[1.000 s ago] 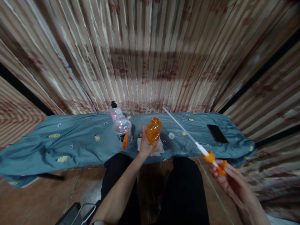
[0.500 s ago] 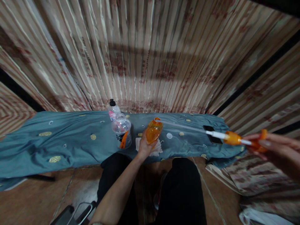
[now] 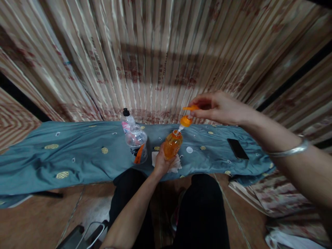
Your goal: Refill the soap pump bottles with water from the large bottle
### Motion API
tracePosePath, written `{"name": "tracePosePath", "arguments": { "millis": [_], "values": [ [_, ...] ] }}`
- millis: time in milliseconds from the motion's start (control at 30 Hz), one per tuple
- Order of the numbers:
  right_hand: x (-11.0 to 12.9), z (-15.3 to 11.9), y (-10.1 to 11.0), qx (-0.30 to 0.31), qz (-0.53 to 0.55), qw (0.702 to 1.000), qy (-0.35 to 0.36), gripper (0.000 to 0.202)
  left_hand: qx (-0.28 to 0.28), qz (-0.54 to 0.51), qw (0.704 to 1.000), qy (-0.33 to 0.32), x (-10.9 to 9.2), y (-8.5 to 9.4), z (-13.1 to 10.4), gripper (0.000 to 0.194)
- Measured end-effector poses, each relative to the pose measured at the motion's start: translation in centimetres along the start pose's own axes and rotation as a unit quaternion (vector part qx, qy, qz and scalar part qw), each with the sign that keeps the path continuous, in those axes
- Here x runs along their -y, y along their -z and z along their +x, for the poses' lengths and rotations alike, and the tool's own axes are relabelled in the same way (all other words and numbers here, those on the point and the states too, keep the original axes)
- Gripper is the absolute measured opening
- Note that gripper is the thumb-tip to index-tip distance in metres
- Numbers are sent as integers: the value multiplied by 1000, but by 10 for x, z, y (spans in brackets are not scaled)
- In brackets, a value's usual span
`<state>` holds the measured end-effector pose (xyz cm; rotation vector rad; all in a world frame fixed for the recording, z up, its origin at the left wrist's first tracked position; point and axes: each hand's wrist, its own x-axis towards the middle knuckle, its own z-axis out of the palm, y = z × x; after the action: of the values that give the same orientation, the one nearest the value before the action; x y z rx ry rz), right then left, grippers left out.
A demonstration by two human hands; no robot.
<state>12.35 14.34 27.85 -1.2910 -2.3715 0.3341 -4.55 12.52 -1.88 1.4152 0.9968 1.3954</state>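
Note:
My left hand (image 3: pixel 162 161) is wrapped round an orange see-through bottle (image 3: pixel 173 144), which tilts a little to the right above a white tissue (image 3: pixel 176 166). The bottle's mouth is uncovered at the top. An orange pump head (image 3: pixel 186 120) with a white stem is pinched in my right hand (image 3: pixel 211 108), slanting down to the left. Its white lower part is at the bottle's mouth, and its tube runs down inside. The orange collar stays apart from the bottle's neck.
Left of the bottle stand a clear wide plastic bottle (image 3: pixel 136 143) with an orange label and a smaller black-capped bottle (image 3: pixel 127 120). A phone (image 3: pixel 238 149) and a white disc (image 3: pixel 189 149) lie on the blue cloth (image 3: pixel 85 148). A striped curtain (image 3: pixel 155 69) hangs behind.
My right hand has come in from the far right, and the pump's long tube has slid down into the bottle. The left hand still holds the bottle in nearly the same place.

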Motion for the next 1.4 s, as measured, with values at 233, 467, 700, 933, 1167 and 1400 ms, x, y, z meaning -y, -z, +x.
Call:
{"name": "tracePosePath", "arguments": {
  "millis": [233, 467, 700, 933, 1167, 1400],
  "values": [
    [-6, 13, -41, 83, 3, 996, 27, 15, -4, -6, 1000, 20, -1, -2, -2, 73],
    [-11, 15, -46, 74, 28, 997, 18, 20, -3, 17, 1000, 17, -3, -2, -2, 72],
    [-34, 1, -58, 30, 152, 987, -45, 72, 4, 18, 1000, 21, -5, -2, -2, 69],
    [-49, -10, -85, 99, 311, 944, -38, 49, 1, 10, 1000, 14, 0, -2, -1, 72],
    [-55, -10, -112, 80, 402, 911, -40, 39, 1, -3, 1000, 18, -4, -1, -3, 72],
    [-57, -13, -113, 56, 416, 907, -39, 39, 20, 14, 999, 23, -12, 0, -1, 74]
  ]
}}
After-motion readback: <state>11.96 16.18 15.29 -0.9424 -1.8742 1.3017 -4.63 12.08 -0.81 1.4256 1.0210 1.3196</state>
